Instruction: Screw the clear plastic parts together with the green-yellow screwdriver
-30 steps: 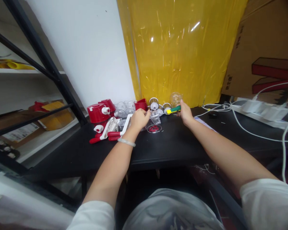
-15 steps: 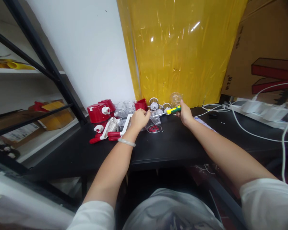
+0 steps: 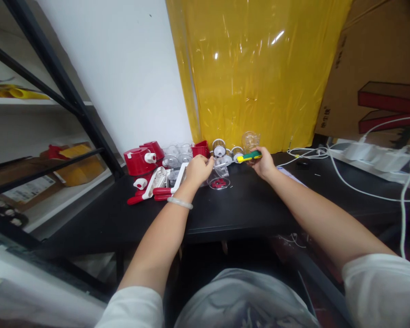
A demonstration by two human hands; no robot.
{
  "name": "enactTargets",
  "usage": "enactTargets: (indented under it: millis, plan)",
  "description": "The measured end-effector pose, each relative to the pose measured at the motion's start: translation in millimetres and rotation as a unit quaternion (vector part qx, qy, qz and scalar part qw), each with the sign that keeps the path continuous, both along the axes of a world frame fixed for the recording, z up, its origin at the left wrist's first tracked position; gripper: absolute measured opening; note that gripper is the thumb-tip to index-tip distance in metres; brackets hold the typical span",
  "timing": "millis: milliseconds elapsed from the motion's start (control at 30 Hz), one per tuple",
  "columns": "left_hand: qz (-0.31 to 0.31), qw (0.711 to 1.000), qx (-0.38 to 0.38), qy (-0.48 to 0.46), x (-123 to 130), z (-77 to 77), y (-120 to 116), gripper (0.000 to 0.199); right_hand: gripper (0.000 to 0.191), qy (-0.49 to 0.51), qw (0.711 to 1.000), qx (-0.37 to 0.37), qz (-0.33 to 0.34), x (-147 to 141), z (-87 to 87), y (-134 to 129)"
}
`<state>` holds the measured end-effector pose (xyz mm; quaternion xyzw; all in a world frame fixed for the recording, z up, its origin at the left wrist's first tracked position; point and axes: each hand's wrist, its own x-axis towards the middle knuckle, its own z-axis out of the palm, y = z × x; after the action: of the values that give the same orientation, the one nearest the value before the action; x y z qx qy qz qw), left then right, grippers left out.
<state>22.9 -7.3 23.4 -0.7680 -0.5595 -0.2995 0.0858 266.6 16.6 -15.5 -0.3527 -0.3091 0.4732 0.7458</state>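
My right hand [image 3: 263, 165] has its fingers around the end of a screwdriver [image 3: 249, 156] with a green and yellow handle. The screwdriver lies nearly level, its shaft pointing left toward my left hand [image 3: 198, 171]. The left fingers are closed in a pinch; what they hold is hidden behind them. Just right of those fingertips is a clear plastic part [image 3: 222, 169]; whether I touch it cannot be made out. Below it, a clear round dish [image 3: 219, 183] with small red pieces sits on the black table. White-and-red handles [image 3: 167, 191] lie left of my left wrist.
Red plastic housings [image 3: 138, 160] stand at the back left beside clear cups [image 3: 174, 155]. Metallic drums [image 3: 219, 148] and a clear bowl-like part [image 3: 250, 141] are by the yellow sheet [image 3: 256, 82]. A power strip [image 3: 369, 157] with white cables lies right. A black shelf frame [image 3: 54, 73] stands left.
My right hand has shifted slightly on the screwdriver handle, with its fingers more loosely placed and more of the green end showing. The left hand stays in nearly the same place.
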Motion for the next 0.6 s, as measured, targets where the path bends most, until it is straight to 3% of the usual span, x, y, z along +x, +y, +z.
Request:
enactTargets:
  millis: [167,300,600]
  plan:
    - [-0.004,1.000,-0.003,-0.005,0.3,0.6,-1.0,0.051,0.039,-0.090,0.995,-0.020,-0.038,-0.8,-0.2,0.7]
    - [-0.001,1.000,0.002,-0.009,0.0,-0.3,-0.2,0.051,0.023,-0.033,0.999,-0.021,-0.019,-5.1,5.3,-1.9]
    - [-0.004,1.000,0.003,-0.009,-0.2,-0.9,0.2,0.050,0.018,0.077,0.995,-0.042,0.037,-3.7,7.1,-5.6]
